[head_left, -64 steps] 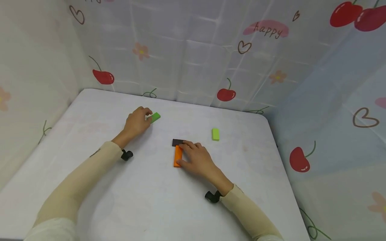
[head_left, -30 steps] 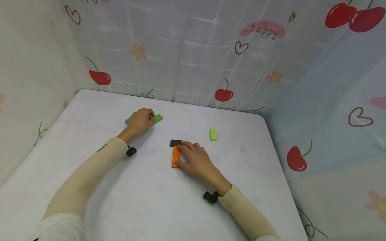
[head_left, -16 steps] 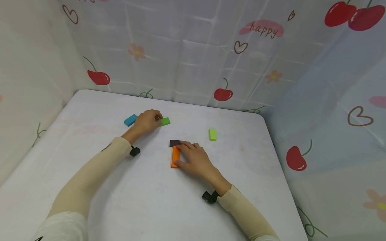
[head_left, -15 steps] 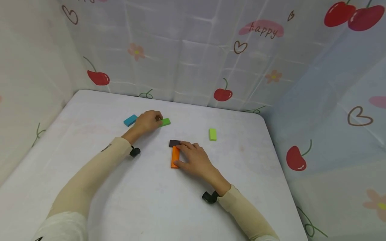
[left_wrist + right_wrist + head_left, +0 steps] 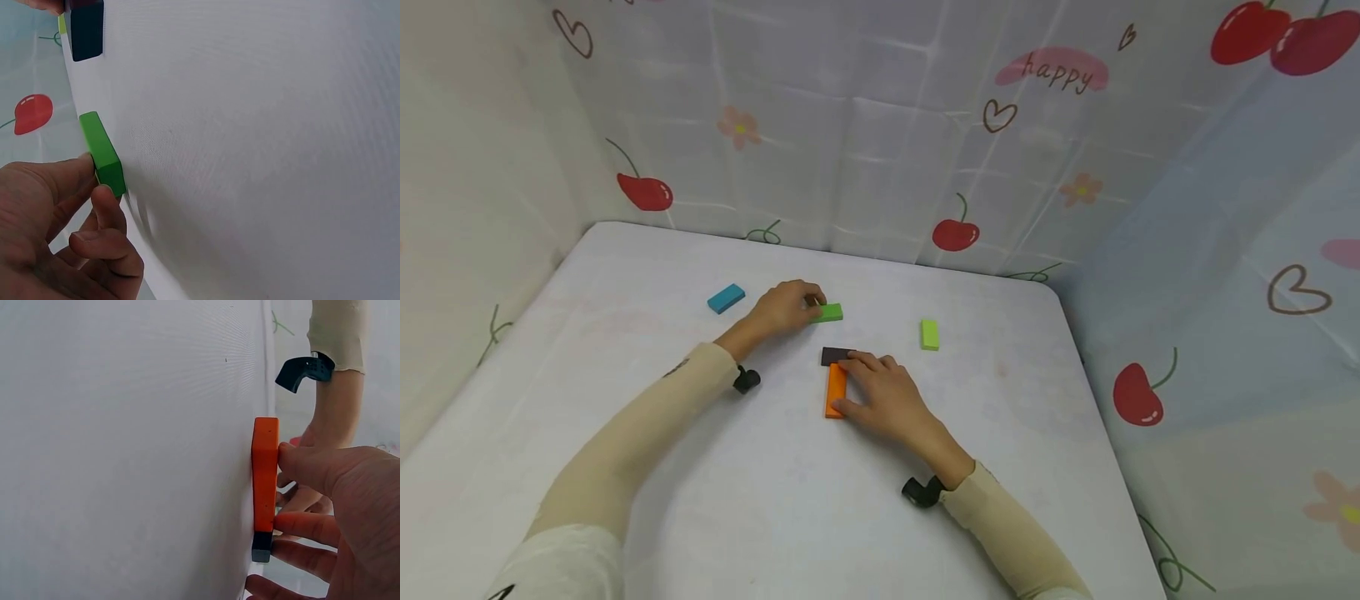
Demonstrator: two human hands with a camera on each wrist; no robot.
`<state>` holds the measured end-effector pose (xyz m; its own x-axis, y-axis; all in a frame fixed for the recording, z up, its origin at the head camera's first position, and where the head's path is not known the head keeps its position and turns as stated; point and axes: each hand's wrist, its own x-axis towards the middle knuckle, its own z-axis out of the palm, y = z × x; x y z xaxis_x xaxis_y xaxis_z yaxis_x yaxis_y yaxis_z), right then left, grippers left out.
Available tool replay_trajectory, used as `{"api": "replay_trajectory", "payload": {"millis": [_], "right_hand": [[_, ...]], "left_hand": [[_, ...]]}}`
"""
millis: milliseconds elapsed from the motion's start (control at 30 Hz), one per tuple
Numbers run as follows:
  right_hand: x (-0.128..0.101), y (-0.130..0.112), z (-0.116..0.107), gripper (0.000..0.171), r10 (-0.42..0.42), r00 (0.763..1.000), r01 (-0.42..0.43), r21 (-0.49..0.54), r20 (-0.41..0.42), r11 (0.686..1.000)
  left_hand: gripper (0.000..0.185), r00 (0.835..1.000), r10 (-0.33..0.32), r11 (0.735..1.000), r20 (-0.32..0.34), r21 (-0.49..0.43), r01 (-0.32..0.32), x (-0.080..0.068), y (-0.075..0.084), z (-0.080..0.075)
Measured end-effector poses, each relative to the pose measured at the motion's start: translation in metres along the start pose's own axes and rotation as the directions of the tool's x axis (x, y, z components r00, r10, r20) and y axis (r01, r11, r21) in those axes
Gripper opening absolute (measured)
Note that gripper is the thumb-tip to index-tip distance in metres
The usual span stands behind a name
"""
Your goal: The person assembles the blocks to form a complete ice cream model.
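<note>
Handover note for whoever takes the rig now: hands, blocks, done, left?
Left hand: pinches the flat dark green rectangular block on the white table.
Right hand: fingers rest on the flat orange rectangular block and the dark brown block.
Done: orange and brown lie end to side.
Left: green apart from that pair; lime green block and blue block lie loose.

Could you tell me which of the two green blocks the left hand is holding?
The darker green block, pinched by the left hand just beyond the dark brown block. The lime green block lies apart to the right, untouched.
</note>
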<state>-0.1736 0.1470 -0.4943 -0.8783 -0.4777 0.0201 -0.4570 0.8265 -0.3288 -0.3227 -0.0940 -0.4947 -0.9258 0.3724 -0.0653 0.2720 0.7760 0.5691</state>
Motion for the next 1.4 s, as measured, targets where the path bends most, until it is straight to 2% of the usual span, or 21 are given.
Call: {"api": "replay_trajectory", "payload": {"millis": [500,800,1400], "right_hand": [[0.002,0.003,0.002,0.064,-0.016,1.0,0.016,0.006,-0.005,1.0],[0.002,0.004,0.002,0.063,-0.014,1.0,0.014,-0.008,-0.008,1.0],[0.003,0.004,0.001,0.062,-0.006,1.0,0.006,0.024,0.009,1.0]], "left_hand": [[0.026,0.994,0.099,0.995,0.04,-0.034,-0.098,0.002,0.006,0.012],[0.024,0.989,0.12,0.99,0.084,-0.085,-0.113,-0.002,0.011,0.012],[0.02,0.978,0.163,0.984,0.133,-0.094,-0.152,-0.013,0.014,0.015]]}}
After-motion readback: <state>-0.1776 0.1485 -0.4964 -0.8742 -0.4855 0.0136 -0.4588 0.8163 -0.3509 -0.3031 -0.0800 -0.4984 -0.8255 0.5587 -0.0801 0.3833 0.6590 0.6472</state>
